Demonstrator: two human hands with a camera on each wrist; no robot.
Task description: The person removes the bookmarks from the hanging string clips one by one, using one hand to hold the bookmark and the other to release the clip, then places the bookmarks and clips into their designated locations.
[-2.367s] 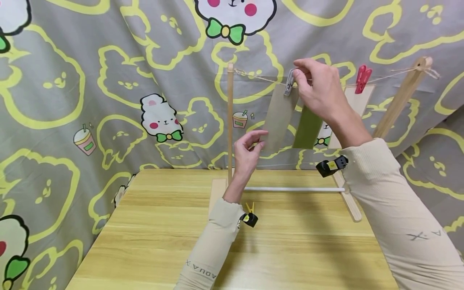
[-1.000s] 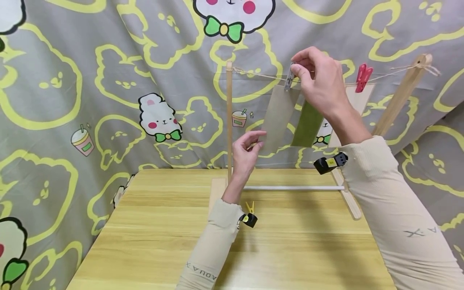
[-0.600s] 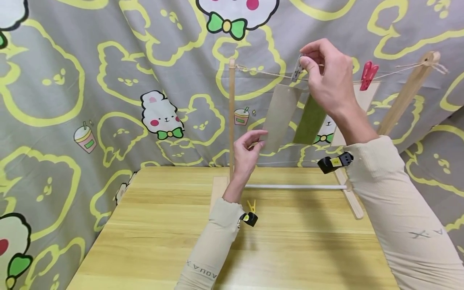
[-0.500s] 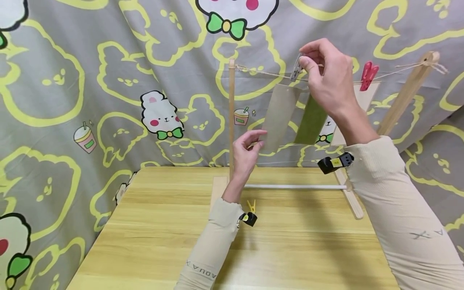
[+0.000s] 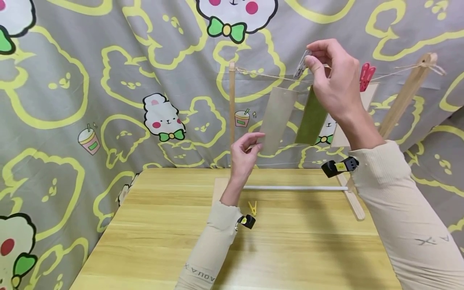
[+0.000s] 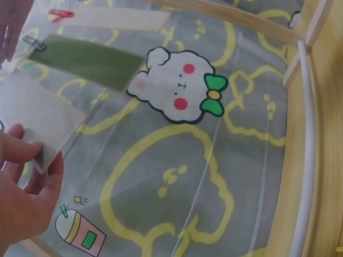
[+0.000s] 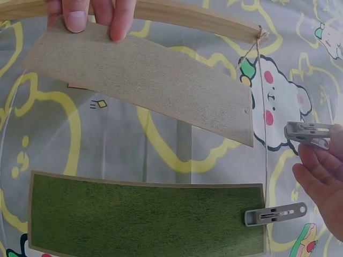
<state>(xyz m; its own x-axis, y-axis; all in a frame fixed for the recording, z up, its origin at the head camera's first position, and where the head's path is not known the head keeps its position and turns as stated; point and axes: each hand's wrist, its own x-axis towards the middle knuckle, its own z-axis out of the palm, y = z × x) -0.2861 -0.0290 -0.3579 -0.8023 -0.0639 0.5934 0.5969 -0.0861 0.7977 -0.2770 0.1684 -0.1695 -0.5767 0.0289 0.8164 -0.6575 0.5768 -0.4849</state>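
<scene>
My left hand (image 5: 244, 157) pinches the lower end of a beige rectangular strip (image 5: 279, 119) between thumb and fingers. The strip's upper end stands apart from the string (image 7: 262, 107), with a tiny hole showing near that end in the right wrist view. A grey clothespin (image 7: 308, 134) is pinched in my right hand (image 5: 335, 76), just above the string in the head view and to one side of it in the right wrist view. Beside the beige strip hangs a green strip (image 5: 311, 117), held on the string by another grey clothespin (image 7: 276, 214).
A red clothespin (image 5: 367, 76) holds a pale strip (image 5: 357, 117) farther right. Wooden posts (image 5: 406, 94) carry the string, and a white rod (image 5: 297, 188) joins their feet. A yellow clothespin (image 5: 252, 208) stands on the wooden table (image 5: 163, 233) near the left wrist.
The right hand has drawn the grey clothespin up and right, off the beige strip and the string. The strip's top has come away from the string; the left hand keeps its pinch.
</scene>
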